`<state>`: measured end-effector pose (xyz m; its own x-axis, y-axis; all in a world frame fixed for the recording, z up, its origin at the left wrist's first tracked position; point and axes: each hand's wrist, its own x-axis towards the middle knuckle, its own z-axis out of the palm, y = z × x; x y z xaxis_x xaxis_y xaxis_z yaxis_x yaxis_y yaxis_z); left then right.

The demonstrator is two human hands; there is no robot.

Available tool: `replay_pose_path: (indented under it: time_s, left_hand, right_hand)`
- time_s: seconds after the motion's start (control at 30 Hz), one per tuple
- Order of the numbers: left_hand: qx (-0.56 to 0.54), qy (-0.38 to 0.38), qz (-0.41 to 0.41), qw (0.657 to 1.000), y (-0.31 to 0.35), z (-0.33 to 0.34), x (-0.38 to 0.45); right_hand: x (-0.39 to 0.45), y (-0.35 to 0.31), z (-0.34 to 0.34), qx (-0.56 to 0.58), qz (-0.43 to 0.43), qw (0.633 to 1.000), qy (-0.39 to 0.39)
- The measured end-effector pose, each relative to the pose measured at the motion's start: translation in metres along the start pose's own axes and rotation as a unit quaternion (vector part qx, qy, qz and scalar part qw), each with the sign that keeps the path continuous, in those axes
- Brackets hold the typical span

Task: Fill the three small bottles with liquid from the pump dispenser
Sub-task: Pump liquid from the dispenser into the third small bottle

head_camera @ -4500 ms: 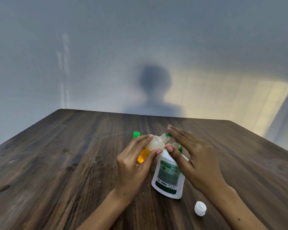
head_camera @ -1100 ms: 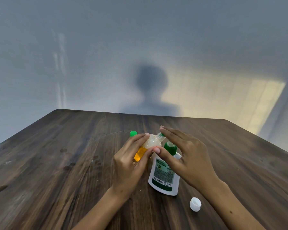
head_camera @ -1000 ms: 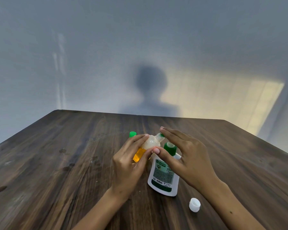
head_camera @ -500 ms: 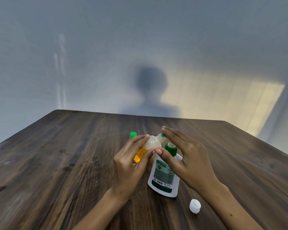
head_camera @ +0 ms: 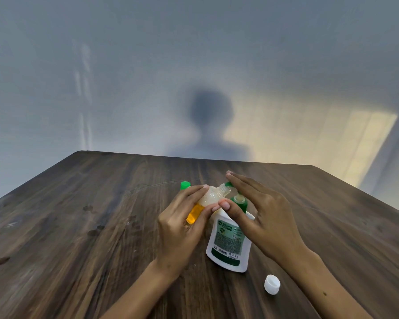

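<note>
The left hand [head_camera: 182, 229] gripped a tilted small bottle [head_camera: 206, 202], part-filled with orange liquid, its mouth at the green nozzle of the pump dispenser [head_camera: 229, 240]. The right hand [head_camera: 260, 217] pressed the pump with straight fingers. Filling looked underway; next, another press or a fresh bottle.

Both forearms reach in from the lower edge and converge at the centre. The left hand [head_camera: 180, 229] is curled, thumb and fingers closed in a grip (its palm faces right). The right hand [head_camera: 260, 217] lies flatter, fingers extended forward, thumb angled toward the left hand's fingertips.
</note>
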<state>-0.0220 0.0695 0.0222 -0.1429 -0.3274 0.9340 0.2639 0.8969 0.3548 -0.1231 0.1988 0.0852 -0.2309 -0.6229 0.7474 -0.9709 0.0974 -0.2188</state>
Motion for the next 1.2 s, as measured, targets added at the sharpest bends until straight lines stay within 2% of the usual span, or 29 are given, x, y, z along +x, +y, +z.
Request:
replay_pose_path:
  time_s: [0.53, 1.2]
  left_hand:
    - [0.001, 0.003, -0.006, 1.0, -0.0026, -0.0002, -0.0022]
    - [-0.002, -0.001, -0.008, 1.0, -0.0007, -0.0008, -0.003]
  right_hand:
    - [-0.0005, 0.001, 0.0031, -0.01, -0.019, 1.0, 0.021]
    - [-0.0014, 0.0008, -0.0001, -0.025, -0.032, 0.999, 0.009]
